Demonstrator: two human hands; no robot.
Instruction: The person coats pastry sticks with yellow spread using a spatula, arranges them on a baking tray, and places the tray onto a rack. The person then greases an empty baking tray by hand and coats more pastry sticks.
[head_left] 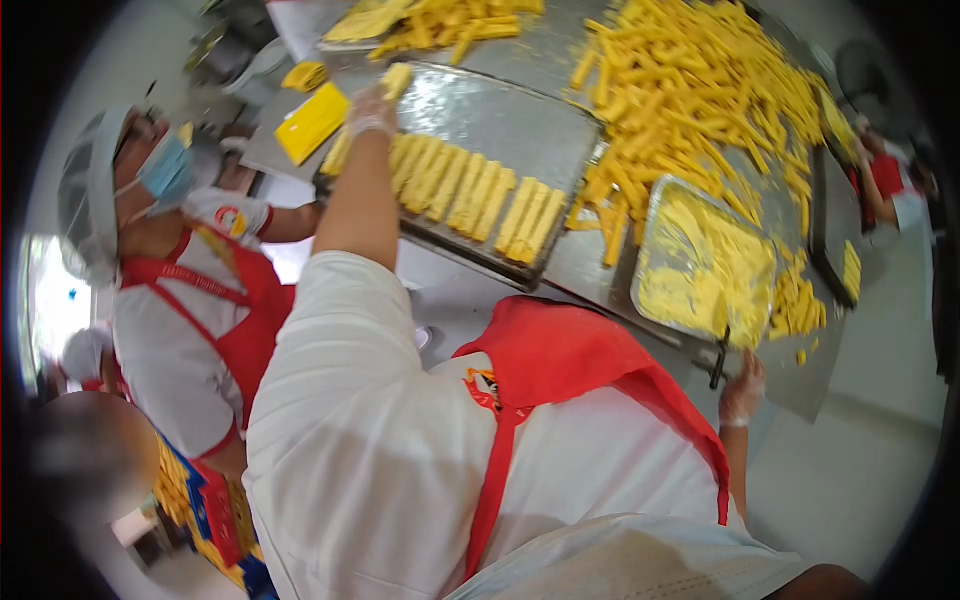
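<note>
**Left hand holding a bar over the tray as right hand reaches the pan's corner**

The left hand is closing its fingers round a yellow bar at the far left corner of the tray. Below it, more bars are lying side by side along the tray's near edge, a gap setting the rightmost few apart. A yellow sheet is lying left of the tray.

The right hand, in a clear glove, is hovering or resting by the near right corner of the cream pan, close to a dark handle; whether it is gripping anything, the view is not showing clearly. Yellow cream is coating the pan's floor unevenly.

Beyond the pan, a big pile of sticks is spreading over the metal table. A masked co-worker is standing left of the tray, an arm reaching toward it.
</note>
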